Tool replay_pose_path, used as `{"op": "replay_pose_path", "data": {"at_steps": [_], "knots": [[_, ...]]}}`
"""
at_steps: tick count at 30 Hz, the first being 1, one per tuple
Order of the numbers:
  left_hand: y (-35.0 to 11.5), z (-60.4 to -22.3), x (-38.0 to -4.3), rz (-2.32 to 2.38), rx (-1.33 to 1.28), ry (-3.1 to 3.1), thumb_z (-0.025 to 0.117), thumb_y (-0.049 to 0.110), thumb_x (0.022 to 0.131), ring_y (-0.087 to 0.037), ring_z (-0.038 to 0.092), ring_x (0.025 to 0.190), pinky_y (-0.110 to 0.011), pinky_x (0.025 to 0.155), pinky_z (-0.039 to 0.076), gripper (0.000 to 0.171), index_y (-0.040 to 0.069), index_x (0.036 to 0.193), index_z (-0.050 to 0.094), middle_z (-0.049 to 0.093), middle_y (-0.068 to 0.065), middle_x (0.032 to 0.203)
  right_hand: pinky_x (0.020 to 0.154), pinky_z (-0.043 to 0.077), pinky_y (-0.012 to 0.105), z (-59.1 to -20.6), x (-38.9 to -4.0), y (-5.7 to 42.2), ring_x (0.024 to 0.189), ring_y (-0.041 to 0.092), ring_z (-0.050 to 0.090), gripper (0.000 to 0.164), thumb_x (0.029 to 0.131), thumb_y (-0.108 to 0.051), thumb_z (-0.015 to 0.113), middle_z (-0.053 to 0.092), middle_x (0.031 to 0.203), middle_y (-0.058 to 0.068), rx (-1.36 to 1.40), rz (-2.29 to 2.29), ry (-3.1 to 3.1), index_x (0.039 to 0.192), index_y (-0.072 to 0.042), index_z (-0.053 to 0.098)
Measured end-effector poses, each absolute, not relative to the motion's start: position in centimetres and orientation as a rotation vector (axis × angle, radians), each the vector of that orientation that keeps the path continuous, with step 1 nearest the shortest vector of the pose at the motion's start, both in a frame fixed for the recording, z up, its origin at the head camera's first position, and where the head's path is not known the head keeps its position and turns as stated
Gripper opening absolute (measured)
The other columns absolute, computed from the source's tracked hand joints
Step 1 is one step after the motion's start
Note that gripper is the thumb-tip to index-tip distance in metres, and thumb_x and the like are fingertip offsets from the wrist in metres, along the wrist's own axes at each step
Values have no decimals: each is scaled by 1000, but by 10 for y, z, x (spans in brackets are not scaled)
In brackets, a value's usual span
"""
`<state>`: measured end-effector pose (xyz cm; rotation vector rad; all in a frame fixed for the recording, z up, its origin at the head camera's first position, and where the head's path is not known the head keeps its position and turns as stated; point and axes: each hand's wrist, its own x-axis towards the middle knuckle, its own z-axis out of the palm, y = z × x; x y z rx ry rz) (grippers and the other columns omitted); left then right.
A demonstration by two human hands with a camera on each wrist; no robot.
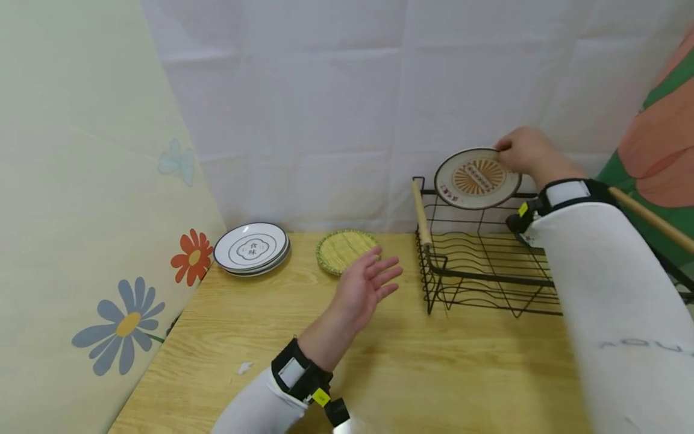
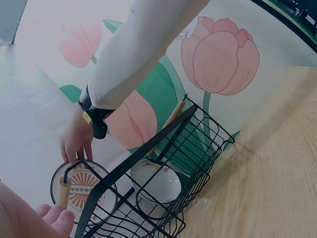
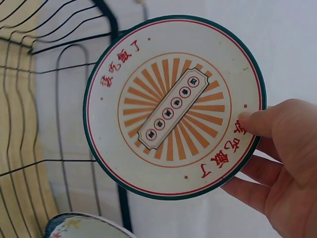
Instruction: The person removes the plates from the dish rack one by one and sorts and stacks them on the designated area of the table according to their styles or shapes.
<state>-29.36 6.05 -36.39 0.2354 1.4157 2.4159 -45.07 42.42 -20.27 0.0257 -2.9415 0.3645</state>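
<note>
A round plate (image 3: 173, 106) with an orange sunburst, red lettering and a dark green rim is tilted up at the back of the black wire dish rack (image 1: 493, 278). My right hand (image 1: 528, 154) pinches its rim, thumb on the face and fingers behind. My left hand (image 1: 363, 286) is held over the table, fingers spread and holding nothing, left of the rack. Behind that hand lies a round yellow-green woven mat (image 1: 347, 250). Inside the rack sits a white flowered bowl (image 2: 156, 181), mostly hidden by my right arm in the head view.
A stack of white plates (image 1: 252, 247) with dark rims stands at the table's back left. The rack has wooden handles (image 1: 421, 212). A white cloth (image 1: 303, 120) hangs behind the wooden table (image 1: 434, 374), and a flower-painted wall (image 1: 108, 211) borders its left side.
</note>
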Motion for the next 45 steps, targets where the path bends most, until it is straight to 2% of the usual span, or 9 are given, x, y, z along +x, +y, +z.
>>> {"op": "replay_pose_path", "data": {"at_steps": [7,11,14,18,21,24,31,37,45], "knots": [[48,-360,-301,2424,233,1431,38,32,109,-37,52,142,-53,119,41,56,12,161,31,52,-21,153,96,47,62,-184,-439,430,122,52,51,55,106,-30,49,50,140,39,20,515,-2899,143,11,50],[39,-358,-308,2421,257,1469,36,32,110,-39,49,145,-53,119,41,57,11,162,27,49,-23,155,83,57,48,-178,-433,427,116,49,58,59,106,-35,50,49,142,37,-12,639,-2863,146,9,48],[32,-356,-313,2413,272,1500,35,31,110,-41,47,145,-54,119,40,58,9,163,24,47,-25,157,72,61,34,-177,-431,422,100,35,67,61,106,-37,51,51,143,33,-61,795,-2818,150,5,46],[22,-353,-318,2398,285,1544,34,33,110,-41,48,144,-52,116,44,58,9,162,24,46,-25,157,72,62,26,-178,-426,414,84,9,66,64,103,-39,58,58,132,16,-121,1067,-2724,154,-2,44],[15,-350,-321,2394,290,1580,34,33,110,-38,54,140,-46,110,51,57,10,161,26,49,-25,155,71,61,23,-178,-422,406,80,3,66,66,100,-36,65,61,111,-2,-95,1309,-2613,153,-4,45],[8,-347,-324,2399,295,1602,35,31,109,-33,60,132,-39,102,55,56,10,161,28,51,-25,153,69,61,23,-178,-417,393,79,4,67,55,97,-29,70,64,95,-9,-18,1552,-2474,143,-3,55],[-7,-341,-329,2424,282,1633,35,26,109,-21,71,110,-31,85,60,57,15,164,24,53,-26,150,63,61,25,-186,-405,355,70,11,69,7,94,-17,75,70,82,-4,36,1901,-2233,98,-15,70],[-16,-334,-329,2442,287,1678,36,26,108,-19,76,95,-32,78,62,59,17,164,22,58,-28,143,61,60,24,-205,-394,330,68,11,68,3,95,-16,74,71,81,-2,60,2037,-2191,96,-14,74],[-25,-327,-325,2429,303,1745,37,32,108,-15,75,73,-30,68,61,57,18,162,27,77,0,93,50,56,22,-240,-374,296,56,10,68,16,101,-18,63,73,72,0,153,2108,-2188,91,-15,74]]}}
